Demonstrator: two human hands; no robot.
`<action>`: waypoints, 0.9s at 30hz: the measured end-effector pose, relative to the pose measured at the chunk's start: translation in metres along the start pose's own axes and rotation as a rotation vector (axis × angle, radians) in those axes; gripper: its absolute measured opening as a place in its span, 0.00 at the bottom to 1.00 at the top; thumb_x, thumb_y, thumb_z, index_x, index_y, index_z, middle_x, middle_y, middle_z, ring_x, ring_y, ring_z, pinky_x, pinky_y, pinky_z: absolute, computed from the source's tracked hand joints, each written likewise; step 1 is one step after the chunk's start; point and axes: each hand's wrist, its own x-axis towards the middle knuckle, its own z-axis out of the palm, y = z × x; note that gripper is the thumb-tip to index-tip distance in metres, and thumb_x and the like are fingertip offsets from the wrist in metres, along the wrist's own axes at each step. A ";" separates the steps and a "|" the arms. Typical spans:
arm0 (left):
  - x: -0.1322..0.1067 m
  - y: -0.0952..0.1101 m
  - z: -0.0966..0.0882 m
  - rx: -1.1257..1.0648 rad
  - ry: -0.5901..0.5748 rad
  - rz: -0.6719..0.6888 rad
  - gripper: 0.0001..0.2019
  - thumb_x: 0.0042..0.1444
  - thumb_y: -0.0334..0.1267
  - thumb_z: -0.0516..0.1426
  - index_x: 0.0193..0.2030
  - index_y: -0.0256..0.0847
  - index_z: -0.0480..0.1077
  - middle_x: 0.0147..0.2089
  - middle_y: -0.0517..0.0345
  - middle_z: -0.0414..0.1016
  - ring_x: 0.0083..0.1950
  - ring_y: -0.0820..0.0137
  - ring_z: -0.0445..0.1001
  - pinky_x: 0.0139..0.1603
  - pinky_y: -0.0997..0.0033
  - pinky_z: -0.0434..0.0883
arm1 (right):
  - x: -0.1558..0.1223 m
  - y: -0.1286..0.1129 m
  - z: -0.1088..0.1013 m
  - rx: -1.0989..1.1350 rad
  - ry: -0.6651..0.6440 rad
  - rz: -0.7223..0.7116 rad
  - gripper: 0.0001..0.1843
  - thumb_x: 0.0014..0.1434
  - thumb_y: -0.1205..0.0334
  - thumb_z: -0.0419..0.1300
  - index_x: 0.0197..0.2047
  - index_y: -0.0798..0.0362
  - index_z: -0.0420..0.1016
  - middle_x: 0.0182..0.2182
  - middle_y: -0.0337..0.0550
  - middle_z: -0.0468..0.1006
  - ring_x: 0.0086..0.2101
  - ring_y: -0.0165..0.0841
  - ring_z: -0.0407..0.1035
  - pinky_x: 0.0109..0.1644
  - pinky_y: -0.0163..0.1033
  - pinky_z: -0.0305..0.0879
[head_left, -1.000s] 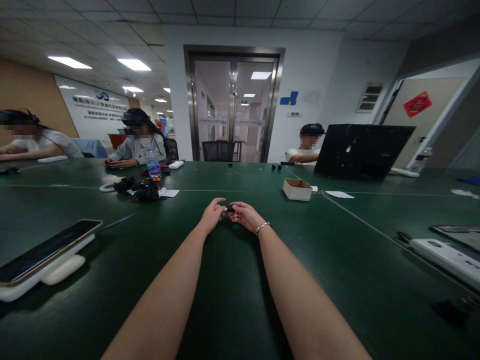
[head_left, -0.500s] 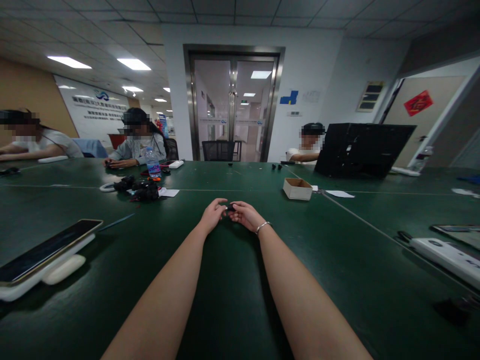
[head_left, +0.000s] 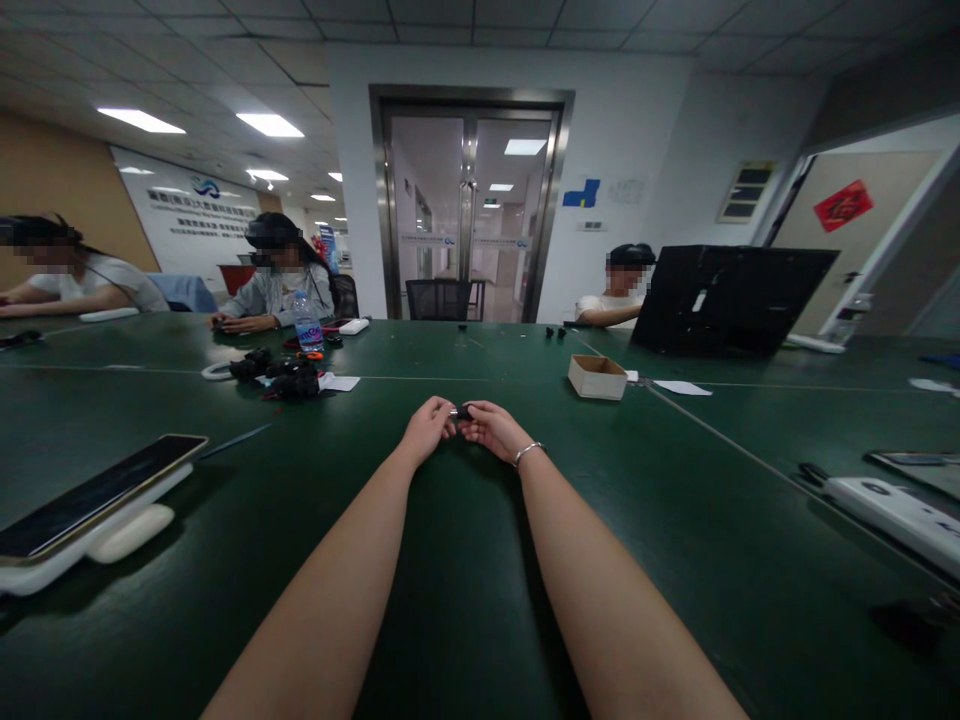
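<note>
A small black object with a silvery end (head_left: 463, 412) bridges the fingertips of both my hands, just above the green table (head_left: 465, 560). My right hand (head_left: 493, 430), below a silver bracelet (head_left: 528, 453), pinches the black part. On the other side, my left hand (head_left: 429, 430) has its thumb and curled fingers closed at the silvery end. The object is too small, and too covered by fingers, for me to name its kind.
Ahead to the right stands a small open box (head_left: 597, 378). Left lie tangled black items (head_left: 289, 378), a water bottle (head_left: 308, 325) and a phone (head_left: 97, 495) on a white object. A power strip (head_left: 896, 515) lies right, a black monitor (head_left: 731, 300) beyond. Several people sit across.
My left fingers, more spread and raised before, have curled in around the silvery end. More of that end shows between the hands now. My right hand keeps its pinch.
</note>
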 end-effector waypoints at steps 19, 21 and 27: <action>0.001 -0.007 -0.002 0.167 0.054 0.014 0.19 0.52 0.55 0.50 0.30 0.38 0.66 0.22 0.58 0.71 0.25 0.72 0.69 0.29 0.73 0.64 | -0.001 -0.001 0.001 -0.001 -0.001 -0.007 0.04 0.61 0.71 0.51 0.40 0.57 0.64 0.21 0.44 0.74 0.22 0.29 0.71 0.29 0.33 0.67; 0.000 -0.005 -0.003 0.237 0.072 0.025 0.21 0.53 0.57 0.49 0.29 0.39 0.66 0.23 0.58 0.71 0.25 0.71 0.69 0.30 0.73 0.63 | -0.001 -0.001 0.001 -0.006 0.000 -0.004 0.04 0.61 0.71 0.51 0.40 0.57 0.64 0.21 0.44 0.74 0.22 0.29 0.71 0.30 0.33 0.68; 0.000 -0.006 -0.005 0.279 0.109 0.037 0.20 0.52 0.56 0.50 0.30 0.39 0.70 0.27 0.57 0.73 0.29 0.69 0.71 0.29 0.73 0.64 | 0.000 -0.001 0.002 -0.012 0.022 0.007 0.04 0.60 0.71 0.52 0.40 0.57 0.64 0.22 0.44 0.74 0.22 0.28 0.70 0.29 0.34 0.68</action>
